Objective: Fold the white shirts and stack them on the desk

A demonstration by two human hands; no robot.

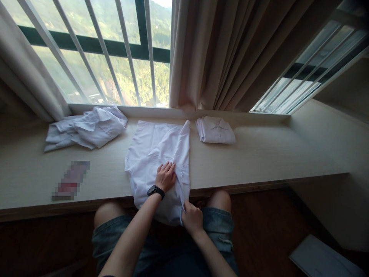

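Observation:
A white shirt (152,142) lies spread on the pale desk, its near end hanging over the front edge above my lap. Its right side is folded inward in a long strip. My left hand (166,176), with a dark watch on the wrist, rests flat on the cloth beside that fold, fingers stretched out. Lower down, my right hand (192,217) is closed on the shirt's edge near the overhanging end. To the right sits a neatly folded white shirt (216,130), collar and button showing. A crumpled white garment (89,129) lies at the left.
The desk (259,157) runs along a barred window (115,54) with curtains (219,54). A blurred-out flat item (71,181) lies at the desk's left front. A side panel (331,134) stands at the right, and a pale flat object (325,257) is at the lower right.

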